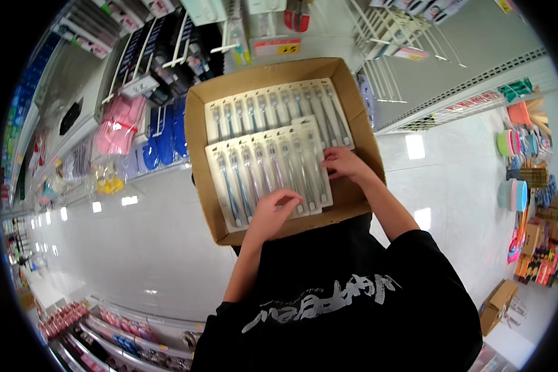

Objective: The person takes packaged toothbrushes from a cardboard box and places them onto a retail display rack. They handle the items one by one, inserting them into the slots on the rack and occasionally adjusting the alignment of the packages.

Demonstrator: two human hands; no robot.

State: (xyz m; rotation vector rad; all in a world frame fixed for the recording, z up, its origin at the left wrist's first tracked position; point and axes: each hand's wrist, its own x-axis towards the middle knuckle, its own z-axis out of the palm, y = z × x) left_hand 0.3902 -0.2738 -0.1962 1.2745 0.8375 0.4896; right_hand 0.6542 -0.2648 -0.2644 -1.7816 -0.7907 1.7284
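Observation:
A brown cardboard box [286,66] stands in front of my body, holding two overlapping rows of toothbrushes in blister packs. The rear row [262,108] lies towards the far wall, partly covered by the nearer row [260,167]. Their handles look blue, purple and grey. At the right end of the nearer row, one toothbrush pack [312,149] sits slightly out of line. My right hand [343,163] has its fingers curled at that pack's right edge; some fingertips are hidden. Over the near edge of the row, my left hand [275,210] is loosely curved, with a gap between thumb and fingers.
Shop shelving with metal display hooks [390,42] rises beyond the box. Pink packaged goods [121,124] and blue slippers [163,139] hang at left. A price tag [277,47] is just past the far wall. Plastic tubs [512,195] and a carton [498,304] stand at right.

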